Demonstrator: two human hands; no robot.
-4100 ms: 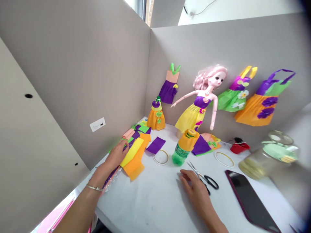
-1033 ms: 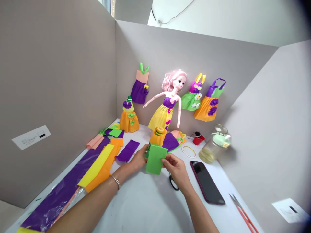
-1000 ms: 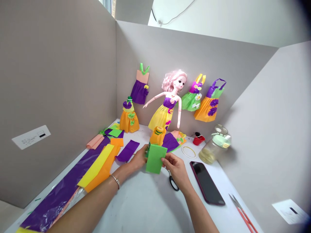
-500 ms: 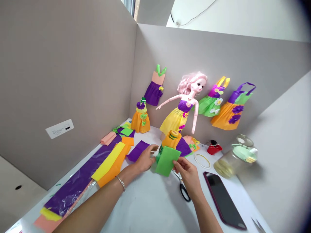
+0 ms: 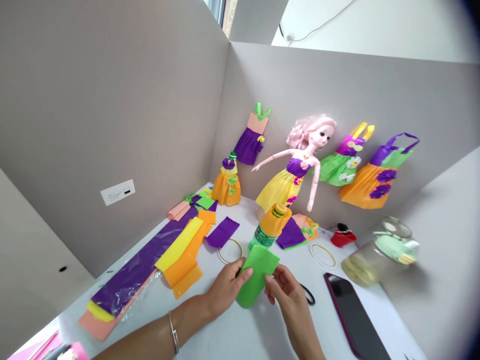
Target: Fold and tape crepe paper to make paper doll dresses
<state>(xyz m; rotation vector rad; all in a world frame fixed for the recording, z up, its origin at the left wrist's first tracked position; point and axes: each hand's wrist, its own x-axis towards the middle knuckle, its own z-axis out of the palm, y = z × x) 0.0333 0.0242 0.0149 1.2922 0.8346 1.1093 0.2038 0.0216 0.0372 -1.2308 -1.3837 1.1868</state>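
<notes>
Left hand: your left hand (image 5: 224, 290) is clamped on the green sheet (image 5: 257, 275) at its left edge.
Right hand: your right hand (image 5: 291, 300) pinches the opposite edge.
Grip rationale: the two-sided hold probably keeps the thin sheet spread.
Bottle: the green plastic bottle (image 5: 263, 238), orange wrap (image 5: 276, 220) around its top, stands just beyond the sheet, presumably for easy reach.
Surface: white table (image 5: 210, 335); purple strip (image 5: 138, 265) at left, smartphone (image 5: 356, 315) at right.
Room: grey partition (image 5: 300, 75) behind the doll (image 5: 279, 189).
</notes>
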